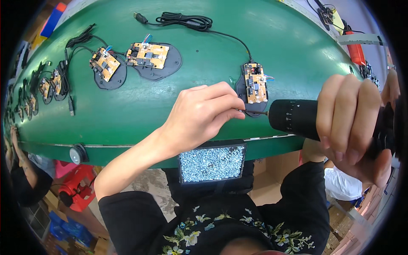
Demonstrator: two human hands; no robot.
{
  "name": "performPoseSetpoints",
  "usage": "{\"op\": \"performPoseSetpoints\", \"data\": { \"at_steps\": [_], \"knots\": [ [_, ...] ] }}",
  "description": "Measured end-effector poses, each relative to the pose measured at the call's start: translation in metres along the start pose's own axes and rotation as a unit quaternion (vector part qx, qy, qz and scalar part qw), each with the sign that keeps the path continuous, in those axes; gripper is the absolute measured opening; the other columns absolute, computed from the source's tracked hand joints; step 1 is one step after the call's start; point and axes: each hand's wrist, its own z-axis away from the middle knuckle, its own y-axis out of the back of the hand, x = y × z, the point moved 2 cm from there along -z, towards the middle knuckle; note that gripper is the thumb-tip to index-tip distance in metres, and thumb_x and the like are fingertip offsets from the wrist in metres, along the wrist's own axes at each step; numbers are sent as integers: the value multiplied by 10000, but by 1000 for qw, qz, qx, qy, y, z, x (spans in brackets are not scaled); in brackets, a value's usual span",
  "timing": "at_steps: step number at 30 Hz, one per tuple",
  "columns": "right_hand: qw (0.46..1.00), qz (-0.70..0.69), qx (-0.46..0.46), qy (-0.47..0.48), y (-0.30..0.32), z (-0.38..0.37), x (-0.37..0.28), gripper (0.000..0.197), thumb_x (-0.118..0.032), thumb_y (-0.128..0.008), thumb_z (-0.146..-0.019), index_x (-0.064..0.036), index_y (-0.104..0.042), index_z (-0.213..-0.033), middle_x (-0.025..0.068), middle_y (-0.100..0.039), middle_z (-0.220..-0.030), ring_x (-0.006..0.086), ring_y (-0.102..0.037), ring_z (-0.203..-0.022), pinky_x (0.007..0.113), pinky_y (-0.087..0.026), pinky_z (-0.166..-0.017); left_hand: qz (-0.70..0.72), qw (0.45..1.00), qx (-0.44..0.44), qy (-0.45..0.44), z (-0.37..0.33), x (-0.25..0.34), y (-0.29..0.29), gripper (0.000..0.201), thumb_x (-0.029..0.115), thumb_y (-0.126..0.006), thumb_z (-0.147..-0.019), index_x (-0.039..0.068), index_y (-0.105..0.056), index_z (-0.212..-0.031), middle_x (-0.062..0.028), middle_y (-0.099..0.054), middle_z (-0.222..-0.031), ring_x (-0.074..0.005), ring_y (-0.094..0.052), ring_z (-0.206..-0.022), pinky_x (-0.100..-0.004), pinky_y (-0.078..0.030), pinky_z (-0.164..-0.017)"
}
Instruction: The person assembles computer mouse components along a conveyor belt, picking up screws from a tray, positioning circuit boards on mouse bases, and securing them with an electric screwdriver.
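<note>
My right hand [349, 114] is wrapped round a black electric screwdriver [293, 117], held level with its thin bit [258, 112] pointing left. At the bit's tip, the thumb and finger of my left hand [199, 106] are pinched together; whatever they hold is too small to make out. Just beyond the bit lies a black computer mouse base [250, 111] with a tan circuit board [256, 85] on it, its cable coiled at the far side. Below my left hand, at the table's near edge, a dark-framed tray [212, 163] is full of tiny silvery pieces that look like screws.
Two more mouse bases with boards [155, 57] [104, 66] lie left on the green table [204, 55], and several others with cables lie farther left. A round grey knob [78, 154] sits at the front edge. Other people's arms [25, 163] show at the far left.
</note>
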Motion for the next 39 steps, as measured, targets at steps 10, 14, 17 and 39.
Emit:
{"op": "performPoseSetpoints", "data": {
  "at_steps": [10, 14, 17, 39],
  "knots": [
    [999, -36, 13, 14, -19, -6, 28, 582, -227, -753, -851, -40, -384, -1262, -49, -617, -627, 52, -582, -477, 190, -517, -473, -30, 999, -15, -18, 11, -12, 6, 190, -9, -828, -729, 33, -730, -886, -65, -688, -845, -241, -657, -677, -337, -518, -594],
    [1000, -25, 15, 9, -23, 0, 30, 569, -238, -736, -854, -41, -399, -1269, -57, -605, -632, 44, -572, -482, 189, -492, -467, -41, 998, -3, -38, 12, -7, 14, 213, -27, -825, -727, 34, -754, -918, -74, -692, -846, -224, -666, -678, -318, -520, -582],
    [999, 13, 29, -3, -17, -1, 30, 523, -252, -667, -877, -31, -434, -1289, -58, -567, -653, 42, -531, -499, 203, -454, -503, -23, 997, 55, -44, 15, -10, 30, 222, -48, -817, -748, 25, -770, -953, -83, -698, -861, -190, -679, -691, -299, -519, -567],
    [978, 96, 166, -80, 2, -18, 78, 129, -114, -487, -930, -41, -477, -1036, 21, -416, -636, 111, -376, -494, 301, -366, -546, 7, 998, 56, -4, 12, -21, 51, 197, -28, -852, -732, -8, -723, -879, -81, -690, -844, -172, -669, -733, -285, -529, -622]
  ]
}}
